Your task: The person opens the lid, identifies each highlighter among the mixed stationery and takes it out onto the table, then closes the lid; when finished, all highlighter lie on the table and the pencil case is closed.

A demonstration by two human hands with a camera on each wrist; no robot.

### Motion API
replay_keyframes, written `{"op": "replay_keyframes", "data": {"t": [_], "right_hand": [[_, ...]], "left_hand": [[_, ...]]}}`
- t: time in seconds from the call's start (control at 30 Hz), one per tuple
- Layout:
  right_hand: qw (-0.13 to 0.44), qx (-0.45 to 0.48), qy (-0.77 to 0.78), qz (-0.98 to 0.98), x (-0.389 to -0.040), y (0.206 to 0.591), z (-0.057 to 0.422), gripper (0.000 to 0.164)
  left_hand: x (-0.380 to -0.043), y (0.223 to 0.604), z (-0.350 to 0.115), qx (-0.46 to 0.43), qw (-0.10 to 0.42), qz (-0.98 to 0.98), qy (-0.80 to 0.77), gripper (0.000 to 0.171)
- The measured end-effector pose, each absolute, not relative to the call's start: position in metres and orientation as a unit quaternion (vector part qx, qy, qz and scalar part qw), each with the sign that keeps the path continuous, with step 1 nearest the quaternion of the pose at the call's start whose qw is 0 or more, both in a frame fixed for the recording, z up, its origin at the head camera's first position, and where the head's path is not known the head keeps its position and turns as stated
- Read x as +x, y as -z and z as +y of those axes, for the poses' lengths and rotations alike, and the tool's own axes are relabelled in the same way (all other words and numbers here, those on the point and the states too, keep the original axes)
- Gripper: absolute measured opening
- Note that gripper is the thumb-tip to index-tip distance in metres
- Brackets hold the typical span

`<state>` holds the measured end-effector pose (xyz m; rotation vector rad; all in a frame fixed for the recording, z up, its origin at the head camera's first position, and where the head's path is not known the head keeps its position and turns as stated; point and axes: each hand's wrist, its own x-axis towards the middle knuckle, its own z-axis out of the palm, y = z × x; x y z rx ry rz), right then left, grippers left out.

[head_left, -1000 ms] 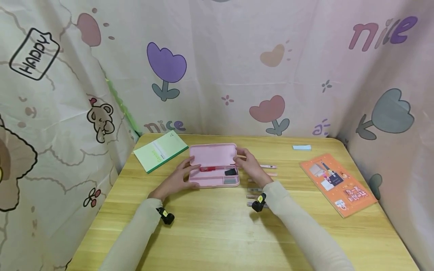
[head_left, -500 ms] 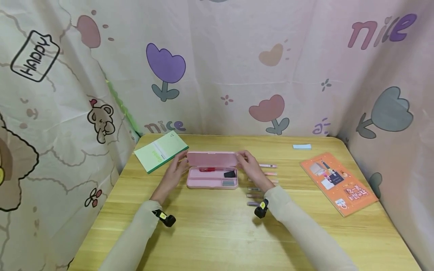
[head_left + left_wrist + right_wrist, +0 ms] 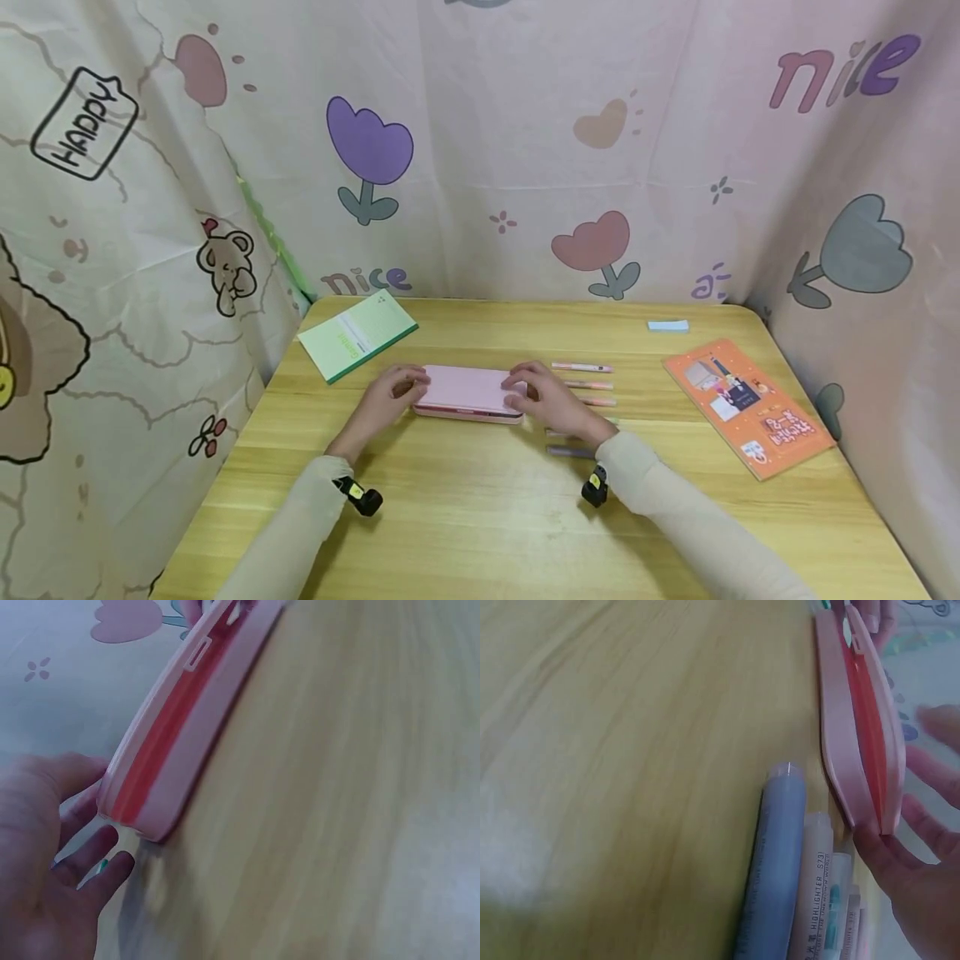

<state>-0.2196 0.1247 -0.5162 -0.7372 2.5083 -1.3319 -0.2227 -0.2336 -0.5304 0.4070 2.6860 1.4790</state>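
Note:
A pink pencil case [image 3: 468, 388] lies on the wooden table, its lid lowered with a narrow gap along the front. Red shows inside that gap in both wrist views. My left hand [image 3: 386, 404] holds the left end of the case, thumb and fingers bent about the lid's edge. At the opposite end my right hand [image 3: 555, 404] grips the case, its thumb at the corner in the right wrist view and one finger raised and blurred. The lid hides the contents from the head view. Several highlighters [image 3: 776, 862] lie in a row beneath and beside my right hand.
A green notebook [image 3: 358, 335] lies at the back left of the table [image 3: 465, 517]. Toward the back right is a small light-blue strip [image 3: 667, 327], with an orange booklet [image 3: 750, 408] nearer the right edge. Printed curtains [image 3: 480, 150] stand behind and at both sides.
The pencil case's lid has swung from wide open down to nearly closed, covering the red and black items inside. Both hands have come forward and down with it.

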Motion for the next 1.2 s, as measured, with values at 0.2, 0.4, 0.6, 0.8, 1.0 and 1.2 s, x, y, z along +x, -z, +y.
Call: {"op": "replay_keyframes", "data": {"t": [0.2,0.4,0.6,0.8,1.0,1.2], "right_hand": [[0.111,-0.267,0.409,0.866,-0.223,0.515,0.123,0.035],[0.112,-0.269,0.407,0.866,-0.224,0.514,0.125,0.033],[0.104,-0.275,0.382,0.876,-0.221,0.515,0.127,0.035],[0.088,-0.284,0.358,0.885,-0.219,0.514,0.127,0.034],[0.093,-0.285,0.369,0.88,-0.22,0.512,0.127,0.036],[0.042,-0.264,0.394,0.879,-0.224,0.499,0.153,0.038]], "left_hand": [[-0.222,0.534,-0.233,0.162,0.022,0.873,-0.46,0.025],[-0.221,0.535,-0.231,0.168,0.026,0.878,-0.448,0.029],[-0.217,0.536,-0.229,0.174,0.023,0.882,-0.436,0.029],[-0.217,0.534,-0.23,0.184,0.031,0.888,-0.42,0.031],[-0.217,0.534,-0.232,0.179,0.034,0.889,-0.42,0.032],[-0.221,0.524,-0.24,0.15,0.024,0.886,-0.438,0.036]]}}
